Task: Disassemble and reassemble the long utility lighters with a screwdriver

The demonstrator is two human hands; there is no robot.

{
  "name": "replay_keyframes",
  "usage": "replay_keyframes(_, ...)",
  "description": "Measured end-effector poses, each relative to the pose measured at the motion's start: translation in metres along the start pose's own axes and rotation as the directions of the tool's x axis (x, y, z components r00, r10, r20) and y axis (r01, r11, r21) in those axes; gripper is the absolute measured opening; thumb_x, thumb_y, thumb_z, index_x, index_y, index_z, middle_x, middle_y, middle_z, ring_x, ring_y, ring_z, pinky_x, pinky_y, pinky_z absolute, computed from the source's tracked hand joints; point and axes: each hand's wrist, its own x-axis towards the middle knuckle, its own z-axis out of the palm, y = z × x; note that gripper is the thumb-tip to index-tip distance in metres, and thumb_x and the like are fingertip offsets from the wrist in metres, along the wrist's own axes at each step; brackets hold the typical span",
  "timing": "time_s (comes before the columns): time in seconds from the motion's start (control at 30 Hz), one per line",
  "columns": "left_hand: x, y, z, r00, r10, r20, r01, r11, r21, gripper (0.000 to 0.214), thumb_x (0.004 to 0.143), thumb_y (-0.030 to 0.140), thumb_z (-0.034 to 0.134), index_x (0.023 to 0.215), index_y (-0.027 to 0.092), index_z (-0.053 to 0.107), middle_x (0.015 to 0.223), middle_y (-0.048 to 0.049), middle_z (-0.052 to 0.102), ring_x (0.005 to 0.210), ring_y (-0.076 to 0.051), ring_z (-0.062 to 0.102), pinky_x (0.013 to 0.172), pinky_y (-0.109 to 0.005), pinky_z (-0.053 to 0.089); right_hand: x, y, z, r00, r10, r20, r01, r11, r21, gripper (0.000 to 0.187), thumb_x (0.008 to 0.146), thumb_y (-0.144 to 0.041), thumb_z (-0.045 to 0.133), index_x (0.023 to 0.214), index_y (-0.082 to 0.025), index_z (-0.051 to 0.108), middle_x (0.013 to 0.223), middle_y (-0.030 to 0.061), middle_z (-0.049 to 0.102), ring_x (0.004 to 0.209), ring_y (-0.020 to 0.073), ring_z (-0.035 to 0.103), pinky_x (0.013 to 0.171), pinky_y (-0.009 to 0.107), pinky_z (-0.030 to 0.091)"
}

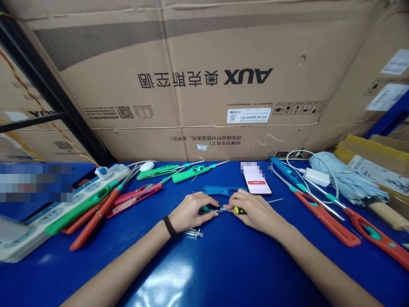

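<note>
Blue tabletop [188,277] carries a blue shell [212,189] at twelve o'clock; before it, left hand [193,210] pinches a lighter body [204,209], its long axis roughly nine-to-three, and right hand [247,209], at three o'clock, grips yellow-black handle [239,210].

Workshop corner, storeroom type. Blue worktop [159,277]; multi-socket power strip [47,215]; stick lighters [182,176], assorted colours, at least one opened; large AUX carton [191,106] behind; dark metal post [60,81], left, possibly shelving.
</note>
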Motion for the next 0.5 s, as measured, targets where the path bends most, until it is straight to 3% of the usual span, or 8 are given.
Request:
replay_keyframes(0.23, -0.001, 0.000, 0.001, 0.999, -0.037, 0.015, 0.037, 0.999, 0.013, 0.020, 0.083, 0.029, 0.061, 0.102, 0.022, 0.062, 0.099, -0.0018, 0.069, 0.092, -0.017, 0.062, 0.083, -0.027, 0.047, 0.004, -0.022, 0.006, 0.996, -0.014, 0.091, 0.042, 0.949, -0.311, 0.021, 0.082, -0.004, 0.051, 0.091, -0.017, 0.066, 0.089, 0.0070, 0.065, 0.087, 0.0204, 0.056, 0.048, 0.024, 0.039)
replay_keyframes(0.37, 0.001, 0.005, 0.000, 0.999, -0.026, 0.042, 0.026, 1.000, 0.000, 0.018, 0.086, 0.025, 0.058, 0.103, 0.021, 0.062, 0.101, -0.0032, 0.068, 0.096, -0.018, 0.061, 0.086, -0.028, 0.046, 0.006, -0.033, 0.010, 0.996, 0.010, 0.092, 0.028, 0.917, -0.398, 0.019, 0.084, -0.006, 0.050, 0.092, -0.013, 0.066, 0.088, 0.0111, 0.065, 0.089, 0.0233, 0.056, 0.047, 0.025, 0.041)
replay_keyframes(0.5, -0.001, 0.011, -0.017, 0.987, -0.037, 0.157, 0.042, 0.999, -0.028, 0.032, 0.081, 0.025, 0.064, 0.113, 0.021, 0.059, 0.112, -0.0056, 0.065, 0.104, -0.019, 0.059, 0.092, -0.032, 0.045, 0.004, -0.034, 0.012, 0.995, 0.021, 0.093, 0.021, 0.905, -0.424, 0.022, 0.081, -0.004, 0.053, 0.097, -0.011, 0.065, 0.090, 0.0118, 0.065, 0.089, 0.0245, 0.056, 0.049, 0.027, 0.045)
